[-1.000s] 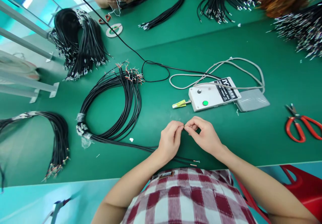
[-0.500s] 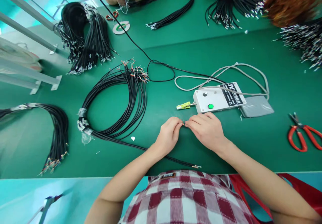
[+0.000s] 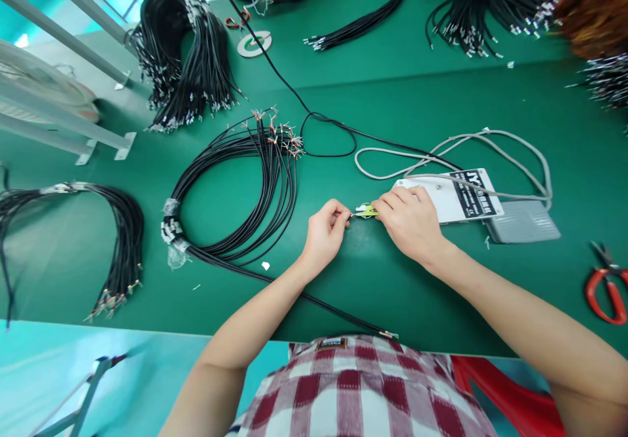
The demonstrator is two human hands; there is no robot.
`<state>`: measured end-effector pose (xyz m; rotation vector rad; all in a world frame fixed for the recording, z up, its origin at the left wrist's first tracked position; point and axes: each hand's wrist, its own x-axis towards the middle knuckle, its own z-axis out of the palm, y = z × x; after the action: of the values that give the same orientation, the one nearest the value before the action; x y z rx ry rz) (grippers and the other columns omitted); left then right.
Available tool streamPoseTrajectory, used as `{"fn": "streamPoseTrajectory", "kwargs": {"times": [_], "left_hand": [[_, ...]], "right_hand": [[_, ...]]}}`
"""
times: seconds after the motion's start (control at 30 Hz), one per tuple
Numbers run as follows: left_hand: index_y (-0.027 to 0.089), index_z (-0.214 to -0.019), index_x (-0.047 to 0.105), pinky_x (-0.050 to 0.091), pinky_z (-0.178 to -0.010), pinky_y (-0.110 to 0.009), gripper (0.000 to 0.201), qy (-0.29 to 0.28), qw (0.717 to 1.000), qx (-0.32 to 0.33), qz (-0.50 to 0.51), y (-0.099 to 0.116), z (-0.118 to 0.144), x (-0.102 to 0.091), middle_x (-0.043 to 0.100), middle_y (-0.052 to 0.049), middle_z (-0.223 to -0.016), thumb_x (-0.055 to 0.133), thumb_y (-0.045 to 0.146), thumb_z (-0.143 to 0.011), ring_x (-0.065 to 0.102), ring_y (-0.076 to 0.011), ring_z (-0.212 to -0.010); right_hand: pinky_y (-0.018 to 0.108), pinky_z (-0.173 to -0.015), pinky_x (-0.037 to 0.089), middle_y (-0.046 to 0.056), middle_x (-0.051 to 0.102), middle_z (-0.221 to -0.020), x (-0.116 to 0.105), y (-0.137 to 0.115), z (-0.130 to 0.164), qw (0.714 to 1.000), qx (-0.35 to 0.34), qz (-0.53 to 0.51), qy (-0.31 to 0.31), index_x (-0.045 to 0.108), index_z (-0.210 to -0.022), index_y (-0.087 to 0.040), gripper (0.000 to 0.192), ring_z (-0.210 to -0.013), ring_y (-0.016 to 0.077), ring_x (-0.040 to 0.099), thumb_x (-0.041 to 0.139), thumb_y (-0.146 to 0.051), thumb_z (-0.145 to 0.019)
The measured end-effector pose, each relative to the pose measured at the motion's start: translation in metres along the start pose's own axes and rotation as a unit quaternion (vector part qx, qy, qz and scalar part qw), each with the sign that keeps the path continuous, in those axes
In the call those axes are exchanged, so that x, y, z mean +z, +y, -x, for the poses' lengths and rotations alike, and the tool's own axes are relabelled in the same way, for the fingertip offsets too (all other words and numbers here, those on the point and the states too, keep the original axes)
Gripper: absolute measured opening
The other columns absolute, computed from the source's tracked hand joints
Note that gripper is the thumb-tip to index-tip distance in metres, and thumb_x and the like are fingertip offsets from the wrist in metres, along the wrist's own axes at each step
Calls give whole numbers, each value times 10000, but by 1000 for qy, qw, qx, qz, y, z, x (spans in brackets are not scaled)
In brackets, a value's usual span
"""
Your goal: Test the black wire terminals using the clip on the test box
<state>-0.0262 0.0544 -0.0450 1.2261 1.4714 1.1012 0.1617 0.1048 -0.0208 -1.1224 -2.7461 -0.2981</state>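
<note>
Just left of the white control box (image 3: 449,196) on the green counter (image 3: 392,97), the left hand (image 3: 324,234) pinches a thin wire end, fingertips together, at the yellow-green clip (image 3: 367,211) jutting from the box's side. The right hand (image 3: 411,221) lies over the box's near corner, fingers closed on that clip. The black cable (image 3: 275,280) (one strand of the looped bundle (image 3: 255,188) further left of the box) trails under the left wrist.
</note>
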Motion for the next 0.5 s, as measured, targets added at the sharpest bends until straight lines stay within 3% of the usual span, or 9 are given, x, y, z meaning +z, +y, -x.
{"fn": "streamPoseTrajectory", "kwargs": {"times": [0.13,0.5], "left_hand": [[182,-791,527,340,-516,-207,151,1,1000,11,-29,-1,-5,3,559,19,-666,550,272,-911,480,-91,-538],[187,-770,509,322,-526,-218,135,-2,994,26,-102,-2,-11,9,541,28,-644,508,190,-905,461,-95,-532]], "right_hand": [[391,-796,286,42,672,-806,0,5,-6,1000,-7,-1,-15,671,-847,-201,212,-860,225,519,512,-80,-917],[419,-830,295,64,698,-848,-3,3,-11,998,7,-28,-50,678,-888,-182,160,-904,259,545,534,-113,-910]]}}
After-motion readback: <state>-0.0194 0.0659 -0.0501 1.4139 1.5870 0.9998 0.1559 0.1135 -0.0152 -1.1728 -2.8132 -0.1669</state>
